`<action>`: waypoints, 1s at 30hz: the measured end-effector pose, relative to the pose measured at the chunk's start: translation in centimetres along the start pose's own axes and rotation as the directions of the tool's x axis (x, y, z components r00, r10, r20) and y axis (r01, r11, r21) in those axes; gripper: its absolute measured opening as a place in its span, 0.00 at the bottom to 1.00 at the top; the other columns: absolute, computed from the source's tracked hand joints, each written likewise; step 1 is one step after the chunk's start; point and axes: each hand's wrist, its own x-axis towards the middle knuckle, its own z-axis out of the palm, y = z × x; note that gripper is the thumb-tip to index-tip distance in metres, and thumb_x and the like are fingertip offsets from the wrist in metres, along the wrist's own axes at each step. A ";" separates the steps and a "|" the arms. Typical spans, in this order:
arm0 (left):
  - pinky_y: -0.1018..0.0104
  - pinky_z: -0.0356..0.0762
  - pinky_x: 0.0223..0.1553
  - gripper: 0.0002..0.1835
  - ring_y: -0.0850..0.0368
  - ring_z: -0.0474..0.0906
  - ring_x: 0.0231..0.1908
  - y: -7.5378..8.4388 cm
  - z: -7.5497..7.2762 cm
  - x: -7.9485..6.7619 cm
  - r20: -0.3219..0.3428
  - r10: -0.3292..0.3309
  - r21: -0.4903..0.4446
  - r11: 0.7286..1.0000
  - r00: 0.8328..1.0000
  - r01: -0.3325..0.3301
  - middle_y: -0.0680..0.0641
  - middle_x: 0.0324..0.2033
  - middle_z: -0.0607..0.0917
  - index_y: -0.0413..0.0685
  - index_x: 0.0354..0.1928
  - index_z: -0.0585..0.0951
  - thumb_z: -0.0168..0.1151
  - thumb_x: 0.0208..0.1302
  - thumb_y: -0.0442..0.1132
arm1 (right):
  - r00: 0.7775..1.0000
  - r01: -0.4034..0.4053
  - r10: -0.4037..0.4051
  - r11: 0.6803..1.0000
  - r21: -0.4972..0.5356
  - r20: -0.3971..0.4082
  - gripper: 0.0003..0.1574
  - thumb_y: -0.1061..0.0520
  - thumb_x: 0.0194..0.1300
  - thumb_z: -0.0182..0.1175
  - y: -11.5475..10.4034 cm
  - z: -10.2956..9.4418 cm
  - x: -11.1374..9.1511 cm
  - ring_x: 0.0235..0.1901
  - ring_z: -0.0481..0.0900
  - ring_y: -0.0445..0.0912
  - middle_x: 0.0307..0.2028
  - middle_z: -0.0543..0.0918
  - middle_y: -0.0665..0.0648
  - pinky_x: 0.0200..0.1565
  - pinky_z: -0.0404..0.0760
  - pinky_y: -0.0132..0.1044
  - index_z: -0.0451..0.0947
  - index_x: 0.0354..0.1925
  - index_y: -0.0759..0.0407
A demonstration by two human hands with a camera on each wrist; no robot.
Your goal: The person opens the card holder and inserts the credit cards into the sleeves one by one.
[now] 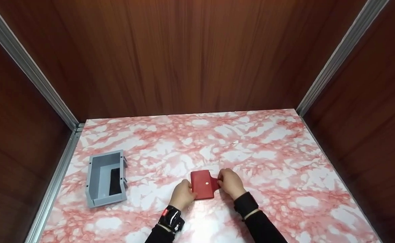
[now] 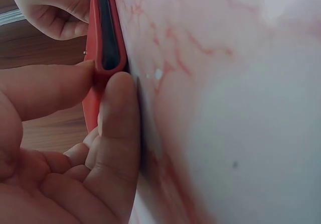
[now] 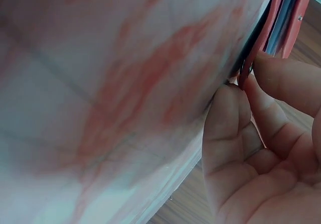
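Note:
A small red wallet [image 1: 201, 185] with a metal snap on its front lies on the table. Its strap, on the right side, is unfastened and stretched outward. My left hand [image 1: 183, 195] pinches the wallet's left edge between thumb and forefinger; the left wrist view shows the folded red edge [image 2: 111, 63] and a dark inside. At the other side my right hand [image 1: 230, 182] pinches the end of the strap [image 3: 248, 68] with thumb and fingertips. Dark inner leaves show between the red covers in the right wrist view.
A grey plastic bin [image 1: 106, 204] stands at the left of the table, with a flat black item [image 1: 115, 181] inside it. The red-and-white marbled tabletop [image 1: 197, 141] is bordered by brown wood-grain panels [image 1: 183, 60] at the back and both sides.

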 end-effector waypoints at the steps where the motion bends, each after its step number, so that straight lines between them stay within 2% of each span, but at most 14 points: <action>1: 0.57 0.73 0.33 0.15 0.55 0.72 0.25 0.0 0.0 0.0 0.001 0.004 0.005 1.000 1.000 -0.004 0.51 0.21 0.74 0.38 0.33 0.73 0.72 0.49 0.31 | 1.000 0.000 0.000 1.000 0.001 0.002 0.14 0.67 0.50 0.72 0.0 0.0 0.0 0.26 0.73 0.50 0.25 0.70 0.53 0.31 0.75 0.45 0.74 0.26 0.60; 8: 0.56 0.74 0.33 0.15 0.54 0.73 0.25 0.5 -0.6 0.2 -0.006 0.021 0.047 0.999 1.000 -0.021 0.49 0.22 0.75 0.36 0.33 0.74 0.72 0.52 0.35 | 1.000 -0.005 0.005 1.000 0.017 0.010 0.14 0.67 0.50 0.72 -0.1 0.0 0.0 0.26 0.73 0.50 0.25 0.70 0.53 0.31 0.74 0.45 0.74 0.25 0.60; 13: 0.53 0.76 0.35 0.15 0.49 0.76 0.28 1.8 -0.6 0.7 -0.091 0.054 0.101 0.994 0.994 -0.045 0.46 0.24 0.76 0.35 0.33 0.75 0.72 0.52 0.37 | 1.000 -0.011 0.011 1.000 0.021 0.013 0.14 0.68 0.51 0.72 -0.1 0.0 -0.1 0.27 0.74 0.50 0.25 0.71 0.53 0.32 0.75 0.45 0.74 0.27 0.60; 18: 0.49 0.78 0.40 0.19 0.42 0.79 0.34 3.5 0.5 1.5 -0.154 0.093 0.213 0.975 0.984 -0.059 0.39 0.30 0.78 0.31 0.38 0.76 0.72 0.53 0.40 | 1.000 -0.004 0.004 1.000 0.024 0.008 0.14 0.68 0.51 0.72 -0.1 0.1 0.0 0.26 0.74 0.50 0.25 0.71 0.53 0.32 0.76 0.46 0.74 0.26 0.60; 22: 0.50 0.78 0.38 0.23 0.41 0.78 0.34 4.6 1.7 1.9 -0.210 0.146 0.293 0.953 0.967 -0.081 0.38 0.32 0.77 0.29 0.39 0.76 0.73 0.51 0.41 | 1.000 0.008 -0.008 1.000 0.019 0.004 0.14 0.68 0.51 0.72 -0.1 0.2 0.1 0.25 0.74 0.50 0.25 0.71 0.53 0.31 0.76 0.46 0.74 0.26 0.60; 26: 0.52 0.77 0.35 0.25 0.42 0.75 0.33 5.3 3.0 2.1 -0.275 0.197 0.345 0.934 0.941 -0.095 0.39 0.32 0.75 0.31 0.38 0.75 0.75 0.46 0.42 | 1.000 0.019 -0.019 1.000 0.014 -0.004 0.14 0.68 0.50 0.71 0.0 0.2 0.1 0.25 0.73 0.50 0.24 0.70 0.53 0.30 0.75 0.45 0.73 0.26 0.60; 30: 0.53 0.75 0.35 0.28 0.43 0.73 0.34 5.6 4.1 2.2 -0.302 0.233 0.390 0.915 0.924 -0.104 0.39 0.33 0.74 0.32 0.38 0.75 0.77 0.43 0.45 | 1.000 0.030 -0.030 0.999 0.010 -0.009 0.14 0.68 0.48 0.72 0.1 0.2 0.1 0.25 0.72 0.50 0.23 0.70 0.52 0.31 0.75 0.45 0.73 0.25 0.60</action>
